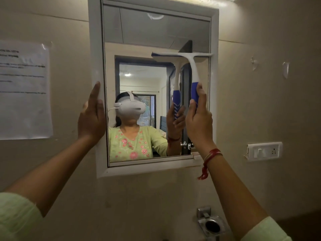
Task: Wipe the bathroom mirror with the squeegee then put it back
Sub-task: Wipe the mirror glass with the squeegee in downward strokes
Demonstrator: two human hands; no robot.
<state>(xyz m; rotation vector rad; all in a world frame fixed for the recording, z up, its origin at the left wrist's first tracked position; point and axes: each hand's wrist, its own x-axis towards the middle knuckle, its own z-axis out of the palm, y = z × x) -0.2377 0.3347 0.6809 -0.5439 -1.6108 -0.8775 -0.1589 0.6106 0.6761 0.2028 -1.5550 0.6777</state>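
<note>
head view puts the wiping midway, i judge: the right hand [198,117] grips the squeegee [188,66], blade on the mirror [139,49] upper right, the left hand [92,117] lies open on the frame [95,49]; putting back remains.

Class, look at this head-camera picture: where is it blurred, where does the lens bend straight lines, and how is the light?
Head view: the paper notice is too blurred to read; the mirror frame leans and bows from wide-angle distortion; the light is dim and warm, brightest in the room reflected in the mirror; the squeegee and the right hand stay fairly sharp.
</note>
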